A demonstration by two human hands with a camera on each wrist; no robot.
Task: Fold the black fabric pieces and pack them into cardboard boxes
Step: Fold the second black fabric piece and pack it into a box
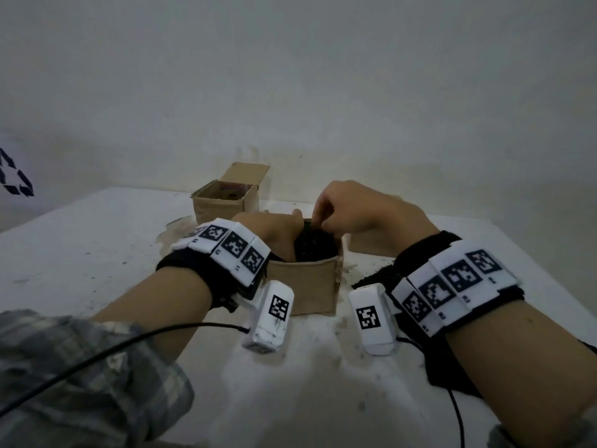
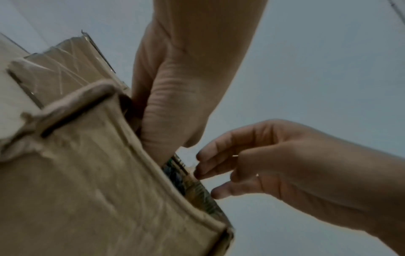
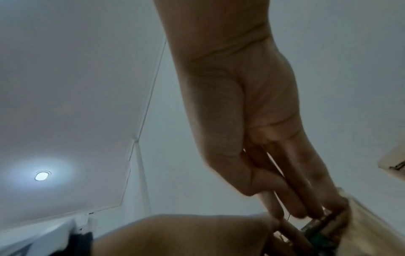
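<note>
An open cardboard box (image 1: 303, 282) stands on the white table (image 1: 97, 247) straight ahead. A folded black fabric piece (image 1: 315, 245) fills it to just below the rim. My left hand (image 1: 274, 227) reaches into the box's left side beside the fabric. Its palm (image 2: 175, 104) slides down behind the box wall (image 2: 87, 173), and its fingers are hidden inside. My right hand (image 1: 349, 208) hovers over the far rim, curled fingers and thumb pinching the fabric's far edge. Its fingertips (image 3: 315, 213) meet the rim there.
A second open cardboard box (image 1: 223, 198) with a raised flap stands behind, near the wall. Part of a third box (image 1: 368, 245) shows behind my right hand. More black fabric (image 1: 374, 276) lies on the table under my right wrist. Black cables trail from both wrists.
</note>
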